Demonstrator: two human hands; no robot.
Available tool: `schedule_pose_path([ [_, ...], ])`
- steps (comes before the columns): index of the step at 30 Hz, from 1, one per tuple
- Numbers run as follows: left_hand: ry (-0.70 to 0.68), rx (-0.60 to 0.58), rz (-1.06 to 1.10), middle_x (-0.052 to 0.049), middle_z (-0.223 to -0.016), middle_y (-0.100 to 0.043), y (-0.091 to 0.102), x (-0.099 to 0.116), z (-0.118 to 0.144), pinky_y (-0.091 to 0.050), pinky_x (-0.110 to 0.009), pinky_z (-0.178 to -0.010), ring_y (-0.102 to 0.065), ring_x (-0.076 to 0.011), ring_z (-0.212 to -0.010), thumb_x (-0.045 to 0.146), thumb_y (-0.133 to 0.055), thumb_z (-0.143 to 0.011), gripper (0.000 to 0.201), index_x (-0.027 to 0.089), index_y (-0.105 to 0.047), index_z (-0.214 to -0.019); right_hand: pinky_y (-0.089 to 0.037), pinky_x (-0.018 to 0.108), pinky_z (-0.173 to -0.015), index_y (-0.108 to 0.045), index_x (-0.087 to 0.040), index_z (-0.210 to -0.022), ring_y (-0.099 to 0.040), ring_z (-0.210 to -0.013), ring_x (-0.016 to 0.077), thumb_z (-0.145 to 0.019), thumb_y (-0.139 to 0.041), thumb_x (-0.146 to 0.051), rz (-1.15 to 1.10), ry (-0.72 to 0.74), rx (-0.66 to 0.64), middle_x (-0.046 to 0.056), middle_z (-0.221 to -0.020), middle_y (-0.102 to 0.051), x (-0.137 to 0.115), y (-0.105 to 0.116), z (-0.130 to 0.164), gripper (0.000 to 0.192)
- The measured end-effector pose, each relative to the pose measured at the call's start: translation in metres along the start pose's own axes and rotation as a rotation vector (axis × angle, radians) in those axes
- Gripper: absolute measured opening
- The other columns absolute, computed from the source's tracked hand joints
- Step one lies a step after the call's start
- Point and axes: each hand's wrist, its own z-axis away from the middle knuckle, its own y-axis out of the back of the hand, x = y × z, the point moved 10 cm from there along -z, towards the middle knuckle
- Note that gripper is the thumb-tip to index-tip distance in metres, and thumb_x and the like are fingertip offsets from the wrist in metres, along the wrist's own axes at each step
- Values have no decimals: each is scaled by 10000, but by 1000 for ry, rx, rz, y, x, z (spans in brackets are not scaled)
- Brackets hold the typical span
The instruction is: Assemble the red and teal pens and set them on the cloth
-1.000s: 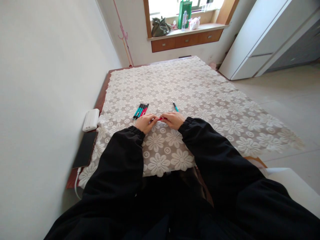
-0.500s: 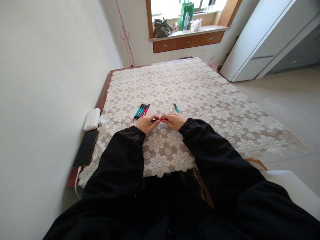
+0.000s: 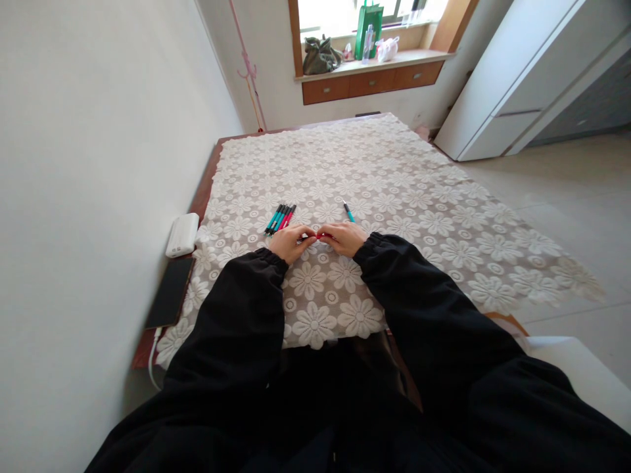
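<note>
Close together over the lace tablecloth (image 3: 315, 322), my two hands pinch a red and black pen (image 3: 319, 237) between them. My left hand (image 3: 290, 244) is closed on its dark end. The fingers of my right hand (image 3: 347, 238) are closed on the red part, and they hide much of it. Just beyond my left hand lies a row of several pens (image 3: 280, 219), teal and red with black ends. A single teal and black pen (image 3: 348, 211) rests on the cloth beyond my right hand.
At the table's left edge, by the wall, are a white power bank (image 3: 182, 235) and a dark phone (image 3: 170, 292) with a white cable (image 3: 151, 358). Bags stand on the far windowsill (image 3: 355, 66). A white cabinet (image 3: 507, 85) rises at the right.
</note>
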Motion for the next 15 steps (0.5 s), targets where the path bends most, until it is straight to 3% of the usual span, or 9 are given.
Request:
schedule_pose_path([
  [9,13,-5,-19,-66,-1052,-779,0,0,0,-541,-326,-862,-711,-205,-940,492,-503,-1020,375,225,-766,-1039,-418,290,-769,-719,-202,-1148,-699,-935,213,-1032,-516,-348,10,-8,5,99,-1071,-779,1,0,0,275],
  [15,2,-15,-5,-57,-1032,-774,-2,0,0,-544,-324,-855,-703,-197,-910,439,-579,-983,281,232,-765,-1025,-416,294,-772,-717,-201,-1151,-699,-937,215,-1030,-516,-351,18,-5,-11,101,-1076,-779,2,-2,0,278],
])
